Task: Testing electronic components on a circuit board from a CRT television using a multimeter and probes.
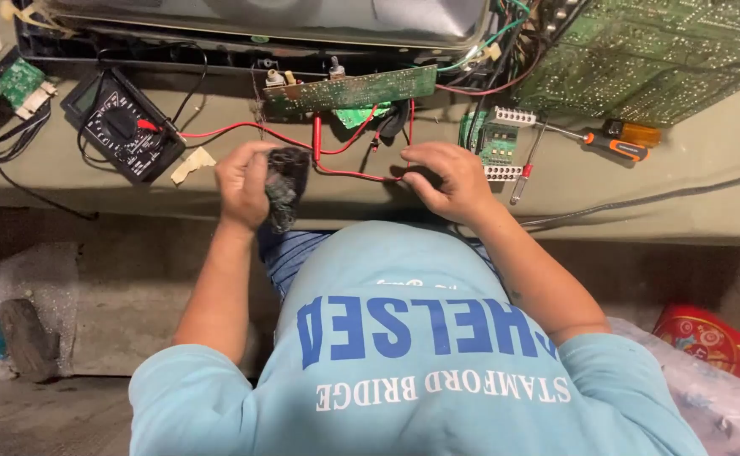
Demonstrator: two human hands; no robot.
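Observation:
My left hand (247, 184) grips a dark, crumpled cloth-like piece (285, 187) at the bench's front edge. My right hand (444, 181) rests on the bench with curled fingers, touching a red test lead wire (349, 173) and something dark under the fingertips. A red probe (317, 138) stands between both hands. The wire runs left to a black multimeter (121, 127). Just beyond my hands stands a narrow green circuit board (353, 89), on edge.
A large green circuit board (648, 55) lies at the top right, an orange-handled screwdriver (610, 145) and a small green module (498, 143) to the right of my right hand. A metal chassis (285, 21) spans the back. Red packaging (707, 338) lies on the floor.

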